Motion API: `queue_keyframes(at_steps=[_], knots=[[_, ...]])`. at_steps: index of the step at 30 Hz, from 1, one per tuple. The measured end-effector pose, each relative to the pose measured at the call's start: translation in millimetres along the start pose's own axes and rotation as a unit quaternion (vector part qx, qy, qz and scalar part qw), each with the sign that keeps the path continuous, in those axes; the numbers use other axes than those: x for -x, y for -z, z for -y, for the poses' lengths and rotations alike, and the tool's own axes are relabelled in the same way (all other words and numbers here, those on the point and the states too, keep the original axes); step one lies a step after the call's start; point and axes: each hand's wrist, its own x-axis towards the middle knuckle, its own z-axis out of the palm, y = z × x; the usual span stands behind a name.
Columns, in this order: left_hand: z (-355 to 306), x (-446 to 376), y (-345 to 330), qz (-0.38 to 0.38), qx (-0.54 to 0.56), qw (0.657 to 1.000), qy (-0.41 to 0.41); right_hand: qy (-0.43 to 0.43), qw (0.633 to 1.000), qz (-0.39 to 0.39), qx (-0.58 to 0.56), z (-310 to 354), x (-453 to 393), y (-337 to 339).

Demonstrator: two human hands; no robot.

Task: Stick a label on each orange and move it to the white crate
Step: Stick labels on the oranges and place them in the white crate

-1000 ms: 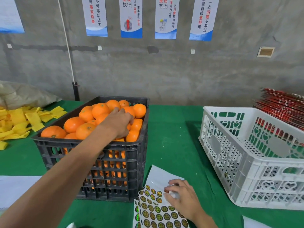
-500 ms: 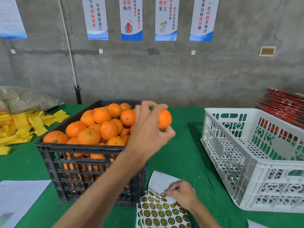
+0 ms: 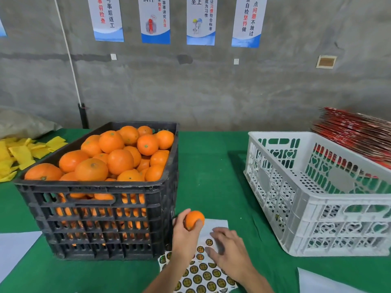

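Orange, round, smooth-skinned orange (image 3: 194, 219) gripped by left hand (image 3: 184, 235).

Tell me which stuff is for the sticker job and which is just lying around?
For the job: left hand, orange, right hand, sticker sheet, black crate, white crate.
Lying about: yellow pieces, red stack, wall posters.
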Motion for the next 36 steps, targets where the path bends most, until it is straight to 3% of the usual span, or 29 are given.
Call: queue_keyframes(at_steps=[6,16,21,23,25,27,28,33,36], knots=[[21.9,-8.5,0.4,-0.021,0.010,0.999,0.026,0.015,0.998,-0.014,0.051,-1.4,-5.9,2.2],[26.6,-3.9,-1.9,0.011,-0.016,1.000,-0.024,0.005,0.994,-0.051,0.093,10.1,-4.8,1.4],[29.2,-6.4,-3.9,0.009,-0.018,0.999,-0.028,0.047,0.995,-0.074,0.038,9.5,-1.4,-2.6],[30.9,-5.4,-3.9,0.011,-0.024,0.999,-0.035,0.059,0.994,-0.090,-0.008,12.0,1.5,-3.4],[28.6,-4.3,-4.2,0.019,-0.024,0.999,-0.039,0.010,0.975,-0.108,-0.193,18.9,1.4,2.2],[24.4,-4.3,-4.1,0.020,-0.008,0.999,-0.035,-0.069,0.899,-0.132,-0.412,27.6,-5.5,15.0],[22.0,-3.4,-3.9,0.020,0.005,0.999,-0.033,-0.090,0.869,-0.142,-0.465,31.9,-10.9,21.8],[-2.3,1.7,-3.3,0.017,0.106,0.993,-0.038,-0.082,0.881,-0.161,-0.437,56.9,-32.1,37.1],[-28.5,-1.4,-3.3,0.021,0.138,0.988,-0.068,-0.054,0.870,-0.197,-0.449,63.4,-36.2,47.4]])
